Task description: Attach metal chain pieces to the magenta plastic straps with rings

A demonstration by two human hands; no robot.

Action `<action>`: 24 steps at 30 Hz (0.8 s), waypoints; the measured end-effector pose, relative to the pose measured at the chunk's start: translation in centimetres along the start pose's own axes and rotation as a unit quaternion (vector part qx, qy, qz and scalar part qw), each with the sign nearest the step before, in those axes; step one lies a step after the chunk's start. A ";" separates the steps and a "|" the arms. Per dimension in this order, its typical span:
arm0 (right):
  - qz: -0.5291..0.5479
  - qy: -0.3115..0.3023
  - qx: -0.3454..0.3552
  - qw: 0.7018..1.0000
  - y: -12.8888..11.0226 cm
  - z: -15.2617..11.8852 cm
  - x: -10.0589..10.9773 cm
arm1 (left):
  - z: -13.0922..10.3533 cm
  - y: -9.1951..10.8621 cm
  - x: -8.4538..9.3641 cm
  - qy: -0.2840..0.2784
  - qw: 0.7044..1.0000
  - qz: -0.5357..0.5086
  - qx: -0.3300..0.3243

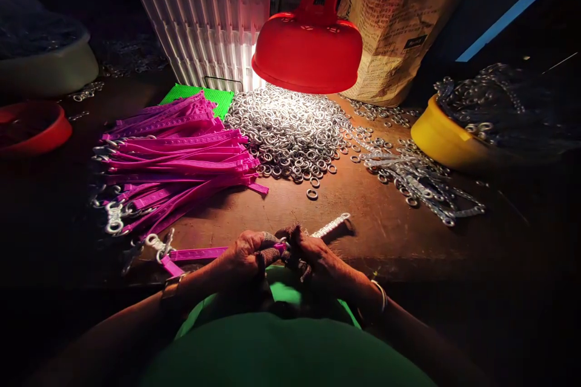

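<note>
My left hand point(245, 254) grips a magenta plastic strap point(195, 254) that runs out to the left and ends in a metal clasp point(158, 243). My right hand point(313, 252) is closed on a metal tool point(333, 225) whose ridged tip points up and right. Both hands meet at the strap's near end, close to the table's front edge, with worn fabric covers on some fingers. A pile of finished magenta straps point(177, 157) with clasps lies to the left. A heap of small metal rings point(290, 127) sits under the lamp.
A red lamp point(308, 48) hangs over the rings. A yellow bowl point(442, 136) of metal parts stands at right, with loose metal pieces point(417, 181) beside it. A red bowl point(34, 127) and pale tub point(45, 66) sit far left. A paper sack point(399, 18) stands behind.
</note>
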State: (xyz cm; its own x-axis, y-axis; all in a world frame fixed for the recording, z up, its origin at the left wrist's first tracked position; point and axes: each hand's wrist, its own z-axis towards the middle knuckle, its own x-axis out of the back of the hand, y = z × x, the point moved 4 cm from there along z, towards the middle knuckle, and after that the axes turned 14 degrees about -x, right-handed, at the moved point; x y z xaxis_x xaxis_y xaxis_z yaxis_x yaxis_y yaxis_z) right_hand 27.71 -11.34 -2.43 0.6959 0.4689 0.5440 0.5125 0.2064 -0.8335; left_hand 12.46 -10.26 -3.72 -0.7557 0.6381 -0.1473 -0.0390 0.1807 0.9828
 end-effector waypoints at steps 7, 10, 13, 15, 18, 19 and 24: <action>-0.051 0.025 0.057 0.997 1.1 -0.8 -1.1 | -0.5 -0.5 -0.3 0.007 0.998 -0.055 0.019; -0.054 -0.020 -0.017 0.998 0.8 -0.6 -1.1 | -0.8 -0.5 -0.7 0.027 0.991 -0.118 0.055; -0.067 -0.051 -0.046 0.995 0.4 -0.5 -1.2 | -1.0 -0.4 -1.1 0.063 0.981 -0.154 0.097; -0.079 -0.051 -0.028 0.995 0.3 -0.4 -1.2 | -1.0 -0.2 -1.3 0.068 0.980 -0.162 0.096; -0.100 -0.029 -0.004 0.995 0.4 -0.5 -1.3 | -1.2 0.2 -1.6 0.056 0.977 -0.184 0.091; -0.108 -0.018 0.001 0.994 0.5 -0.6 -1.4 | -1.3 0.3 -1.7 0.051 0.976 -0.189 0.091; -0.101 0.008 0.013 0.995 0.2 -0.8 -1.5 | -1.6 0.5 -1.8 0.051 0.973 -0.203 0.095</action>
State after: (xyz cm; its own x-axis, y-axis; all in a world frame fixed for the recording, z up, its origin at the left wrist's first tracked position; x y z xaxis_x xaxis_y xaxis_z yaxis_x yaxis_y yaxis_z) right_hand 27.22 -12.69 -3.33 0.5876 0.4023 0.7020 0.6297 0.3175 -0.7090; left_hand 12.76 -12.50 -2.78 -0.7643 0.4094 -0.4983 -0.2342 0.5438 0.8059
